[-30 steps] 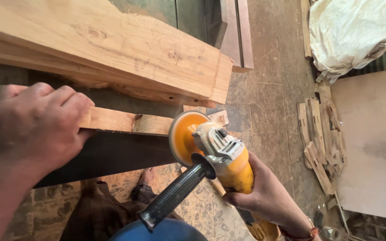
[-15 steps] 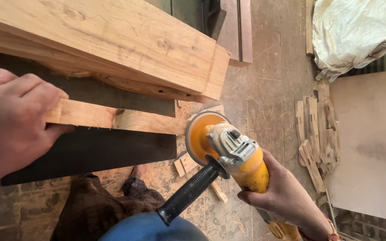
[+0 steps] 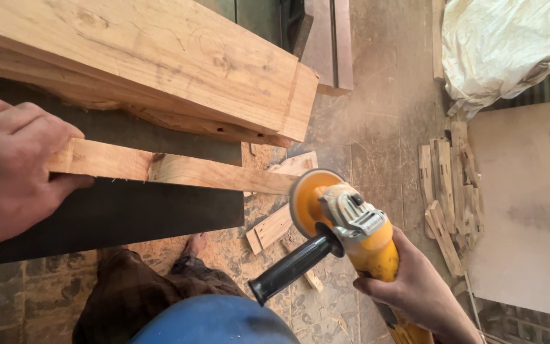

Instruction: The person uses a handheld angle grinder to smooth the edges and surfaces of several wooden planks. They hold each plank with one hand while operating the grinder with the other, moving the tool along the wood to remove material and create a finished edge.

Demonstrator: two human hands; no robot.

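My left hand (image 3: pixel 11 169) grips the near end of a narrow wooden strip (image 3: pixel 186 171) that lies on a dark workbench top (image 3: pixel 128 216) and juts past its right edge. My right hand (image 3: pixel 415 293) holds a yellow angle grinder (image 3: pixel 351 232) by its body. Its orange disc (image 3: pixel 303 200) sits at the free end of the strip, touching or almost touching it. A black side handle (image 3: pixel 291 267) sticks out toward me.
A thick wooden plank (image 3: pixel 160 64) lies on the bench behind the strip. Offcuts (image 3: pixel 275 223) litter the dusty floor below. A pile of small wood pieces (image 3: pixel 450 185) and a pale board (image 3: pixel 529 204) lie right, a white sack (image 3: pixel 504 44) beyond. A blue rounded object (image 3: pixel 218 325) is below me.
The grinder has moved rightward and down along the strip to its free end. My left hand has slid left, showing more of the strip. The view has shifted with them.
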